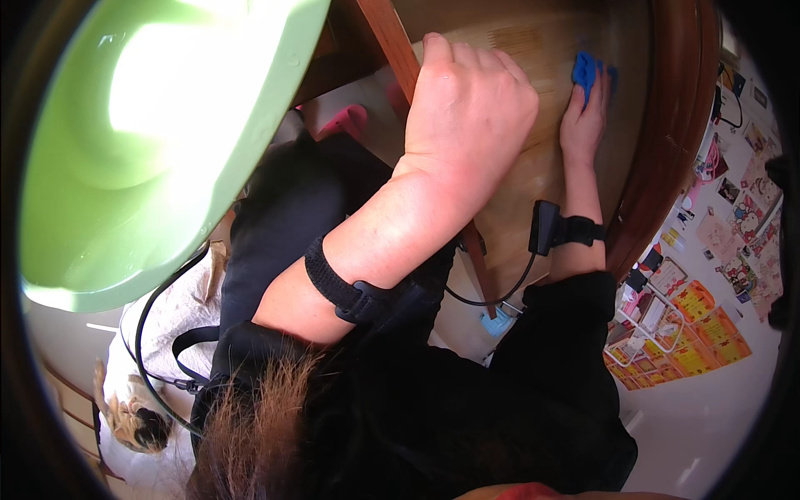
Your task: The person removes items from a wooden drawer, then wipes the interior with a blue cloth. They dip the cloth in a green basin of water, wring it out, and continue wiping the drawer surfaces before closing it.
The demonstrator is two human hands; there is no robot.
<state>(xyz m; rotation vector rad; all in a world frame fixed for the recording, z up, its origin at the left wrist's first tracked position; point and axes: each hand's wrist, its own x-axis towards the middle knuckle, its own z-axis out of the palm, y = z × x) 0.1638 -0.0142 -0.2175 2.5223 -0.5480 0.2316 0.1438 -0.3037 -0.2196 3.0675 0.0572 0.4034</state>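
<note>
My right hand (pixel 584 128) presses a blue cloth (pixel 584 72) against a light-brown wooden panel (pixel 509 181), near its far right part. The thumb lies on the near side of the cloth. Much closer to the camera, my left hand (pixel 472 112) is curled with its back towards me. It overlaps a reddish-brown wooden strip (pixel 394 50) along the panel's left side. Its fingertips and palm are hidden, so a grip on the strip cannot be made out. A dark reddish-brown wooden frame (pixel 681 125) borders the panel on the right.
A pale green basin (pixel 262 156) with wet spots looms close at the upper left. Black cables (pixel 147 337) hang from the arm straps. A dog or dog-like plush (pixel 140 425) is at the lower left. Pink footwear (pixel 350 122) shows below; pictures and cards (pixel 706 319) lie to the right.
</note>
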